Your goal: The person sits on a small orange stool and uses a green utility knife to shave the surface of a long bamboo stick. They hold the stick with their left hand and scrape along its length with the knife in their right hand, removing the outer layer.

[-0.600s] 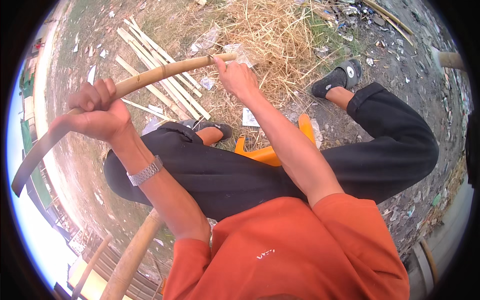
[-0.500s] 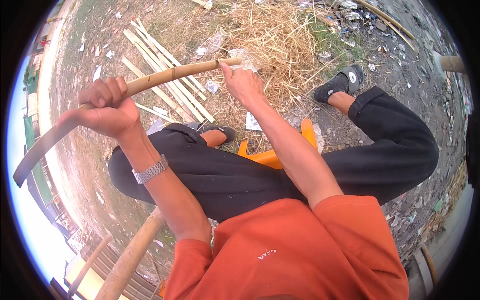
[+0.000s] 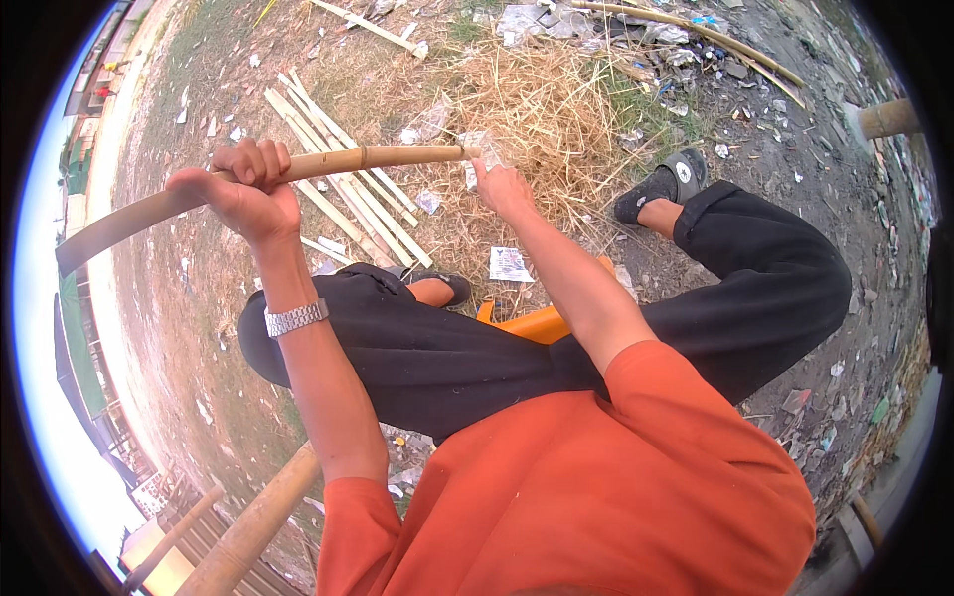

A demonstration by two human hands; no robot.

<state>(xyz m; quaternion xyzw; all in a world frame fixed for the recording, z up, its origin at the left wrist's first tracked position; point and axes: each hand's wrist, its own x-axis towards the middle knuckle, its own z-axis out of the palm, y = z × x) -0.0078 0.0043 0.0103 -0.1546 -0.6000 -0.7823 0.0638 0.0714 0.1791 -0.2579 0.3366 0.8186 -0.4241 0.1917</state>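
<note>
Two bare hands work along one long bamboo piece point(image 3: 383, 157), which lies slantwise above the ground in front of the person, left of centre, with its blurred, darker broad end out toward the left rim. The left hand point(image 3: 248, 191) has its fingers curled around it, clamped firmly, and a metal-banded watch point(image 3: 296, 319) circles that wrist. The right hand point(image 3: 509, 191) is at the far, narrow end, a digit raised against or just beside the tip; whether it pinches the bamboo I cannot tell. Beneath the bamboo, several pale split strips point(image 3: 394, 230) lie in a loose bundle on the ground, some crossing. A heap of dry straw point(image 3: 556, 114) spreads just beyond the right hand, and a white printed sheet point(image 3: 510, 264) lies nearer the person, below that hand. Between the legs, in black trousers point(image 3: 447, 356), shows part of an orange object point(image 3: 537, 325), mostly hidden by the right forearm and the trousers. One thick bamboo pole point(image 3: 253, 517) slants up from the lower left, near the left elbow.
</note>
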